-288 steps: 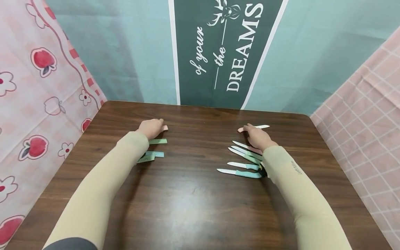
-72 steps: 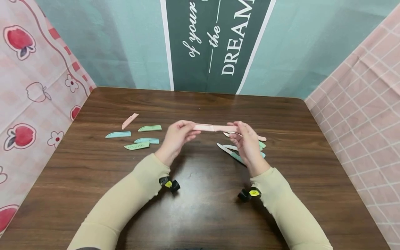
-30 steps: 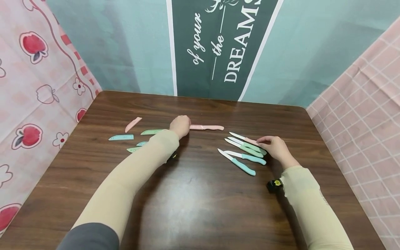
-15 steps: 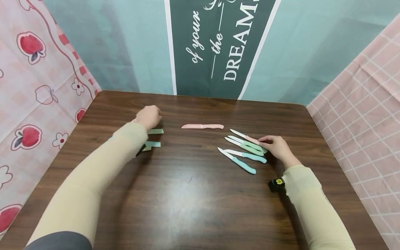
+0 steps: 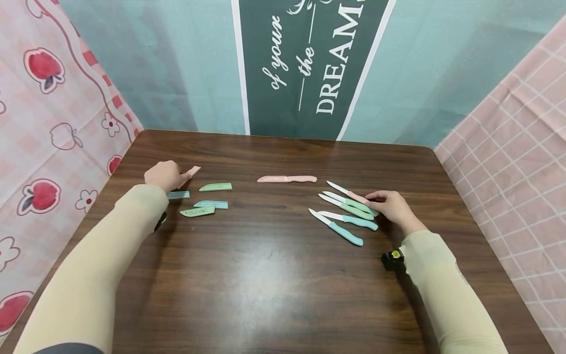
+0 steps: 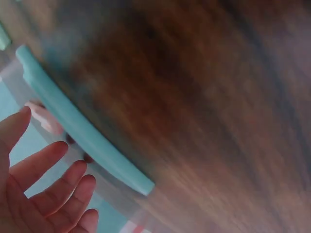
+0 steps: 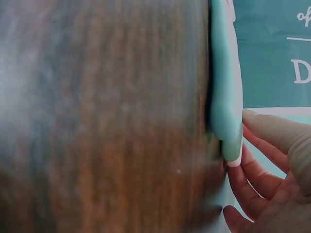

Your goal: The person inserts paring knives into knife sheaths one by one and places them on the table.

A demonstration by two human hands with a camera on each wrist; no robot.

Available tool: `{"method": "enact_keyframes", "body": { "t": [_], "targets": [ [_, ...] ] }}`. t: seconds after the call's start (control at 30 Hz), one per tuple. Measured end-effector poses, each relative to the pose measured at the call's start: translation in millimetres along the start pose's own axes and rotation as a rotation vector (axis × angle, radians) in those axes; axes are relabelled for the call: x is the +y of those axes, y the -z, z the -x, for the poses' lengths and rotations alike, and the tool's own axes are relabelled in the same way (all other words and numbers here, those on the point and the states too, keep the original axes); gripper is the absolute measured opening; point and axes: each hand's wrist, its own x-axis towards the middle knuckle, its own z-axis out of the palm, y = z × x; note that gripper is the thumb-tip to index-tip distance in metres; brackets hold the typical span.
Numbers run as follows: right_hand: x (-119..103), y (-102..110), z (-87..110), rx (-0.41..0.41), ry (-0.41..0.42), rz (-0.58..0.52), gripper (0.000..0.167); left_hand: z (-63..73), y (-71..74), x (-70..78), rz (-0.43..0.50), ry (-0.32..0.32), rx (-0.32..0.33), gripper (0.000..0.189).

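At the left, my left hand [image 5: 163, 176] is over a pink knife sheath [image 5: 192, 171], its thumb at the sheath's edge. The left wrist view has these fingers loosely bent and spread, with the pink sheath beyond the thumb tip and a blue sheath [image 6: 87, 126] nearer the camera. On the right, my right hand [image 5: 391, 206] pinches the handle end of a pink paring knife [image 5: 357, 197], whose white blade lies bare. Its thumb and fingers meet that end [image 7: 234, 163] in the right wrist view. A sheathed pink knife [image 5: 302, 179] lies mid-table between the hands.
Green and blue paring knives lie bare by the right hand, including a front blue knife [image 5: 346, 233] and a green knife [image 5: 357, 211]. Near the left hand are a green sheath [image 5: 215, 187], another green sheath [image 5: 197, 211] and a blue sheath [image 5: 216, 204]. Cloths border the wooden table [image 5: 265, 285].
The pink knife and sheath, joined earlier between both hands, now lie on the table. My left hand has let go and moved left to the other pink sheath; the right stays at the knives.
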Motion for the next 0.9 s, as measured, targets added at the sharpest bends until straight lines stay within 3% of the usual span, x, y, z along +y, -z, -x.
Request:
{"method": "enact_keyframes", "body": {
  "t": [0.13, 0.23, 0.37, 0.5, 0.6, 0.7, 0.8, 0.9],
  "targets": [
    [1.4, 0.6, -2.5, -0.002, -0.003, 0.028, 0.034, -1.1, -4.6, 4.2, -0.027, -0.044, 0.047, 0.028],
    [1.9, 1.0, -3.5, 0.000, 0.003, 0.062, 0.035, -1.0, -5.8, 7.7, -0.007, -0.039, 0.044, 0.025],
    [0.6, 0.0, -4.3, 0.002, 0.010, 0.100, 0.034, 0.9, -5.3, 11.2, 0.050, -0.048, 0.066, 0.018],
    [-0.9, -1.3, -4.9, 0.013, 0.008, 0.110, 0.033, 3.6, -3.4, 18.2, 0.173, -0.102, 0.163, 0.019],
    [-0.8, -0.2, -3.9, 0.015, 0.012, 0.108, 0.031, 6.7, -2.5, 30.7, 0.399, -0.142, 0.212, 0.026],
    [2.2, 3.5, -1.2, 0.021, 0.026, 0.091, 0.031, 13.4, -3.8, 52.3, 0.711, -0.153, 0.228, 0.029],
    [5.5, 8.6, 2.1, 0.032, 0.039, 0.033, 0.036, 23.6, -5.3, 77.5, 1.031, -0.131, 0.214, 0.023],
    [6.9, 12.5, 5.8, 0.079, 0.046, -0.050, 0.043, 34.3, -6.4, 99.7, 1.330, -0.118, 0.158, 0.017]
  ]
}}
